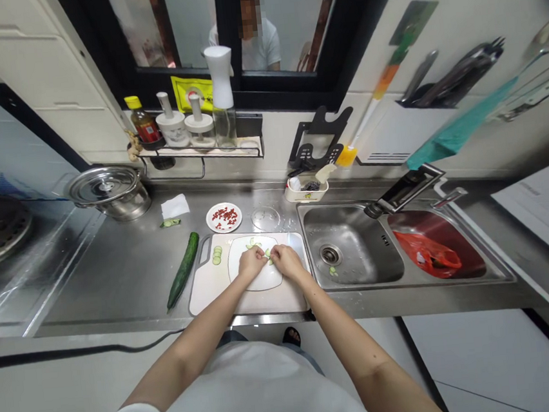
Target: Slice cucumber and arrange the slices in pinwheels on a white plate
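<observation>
A white plate rests on the pale cutting board. Over the plate, my left hand and my right hand are close together, fingers pinched. Between the fingertips shows a small piece of cucumber; my right fingers are closed on it. What my left fingertips hold, if anything, is too small to tell. More cucumber slices lie at the plate's far edge. Several round slices overlap on the board's left side. A long green cucumber lies left of the board.
A small plate of red pieces sits behind the board. To the right is a sink with a red bag in its second basin. A lidded steel pot stands back left. Bottles line a wall rack.
</observation>
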Action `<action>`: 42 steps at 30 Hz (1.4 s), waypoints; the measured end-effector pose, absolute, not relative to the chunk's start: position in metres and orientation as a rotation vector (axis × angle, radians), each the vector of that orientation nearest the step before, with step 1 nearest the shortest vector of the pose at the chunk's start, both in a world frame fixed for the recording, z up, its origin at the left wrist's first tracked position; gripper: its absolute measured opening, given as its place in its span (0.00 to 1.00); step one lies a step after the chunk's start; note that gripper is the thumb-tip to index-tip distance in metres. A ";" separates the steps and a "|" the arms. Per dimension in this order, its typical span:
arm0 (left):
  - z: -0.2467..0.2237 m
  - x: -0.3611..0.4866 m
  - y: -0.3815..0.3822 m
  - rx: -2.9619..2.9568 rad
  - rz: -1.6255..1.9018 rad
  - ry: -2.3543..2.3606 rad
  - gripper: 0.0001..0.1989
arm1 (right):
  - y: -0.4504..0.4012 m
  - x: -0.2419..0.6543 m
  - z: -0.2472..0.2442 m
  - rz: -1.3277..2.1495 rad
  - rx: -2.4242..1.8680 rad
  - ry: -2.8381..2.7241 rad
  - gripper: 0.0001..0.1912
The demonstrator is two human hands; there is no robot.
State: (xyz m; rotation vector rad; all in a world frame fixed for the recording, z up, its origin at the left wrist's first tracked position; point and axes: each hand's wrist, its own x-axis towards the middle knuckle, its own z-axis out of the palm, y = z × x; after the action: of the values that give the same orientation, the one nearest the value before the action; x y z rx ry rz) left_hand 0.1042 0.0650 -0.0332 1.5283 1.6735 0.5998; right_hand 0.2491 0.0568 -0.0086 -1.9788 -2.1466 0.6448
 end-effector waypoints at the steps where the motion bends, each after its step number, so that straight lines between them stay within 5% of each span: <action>1: -0.035 0.105 0.066 1.536 0.596 1.678 0.04 | 0.058 0.249 -0.009 0.627 -1.988 -2.167 0.10; 18: -0.040 0.110 0.067 1.812 0.522 1.677 0.04 | 0.065 0.248 -0.019 0.517 -2.075 -2.337 0.13; 30: -0.044 0.105 0.041 2.312 0.431 1.466 0.18 | 0.066 0.247 -0.020 0.504 -2.087 -2.323 0.12; 42: -0.043 0.102 0.040 2.387 0.309 1.446 0.21 | 0.063 0.245 -0.022 0.510 -2.083 -2.271 0.11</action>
State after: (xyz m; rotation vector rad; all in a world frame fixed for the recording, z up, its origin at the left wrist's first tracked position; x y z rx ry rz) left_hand 0.1022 0.0404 -0.0431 2.3865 1.4462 0.3085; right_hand 0.2453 0.0630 -0.0225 -2.0832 -2.2707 0.5104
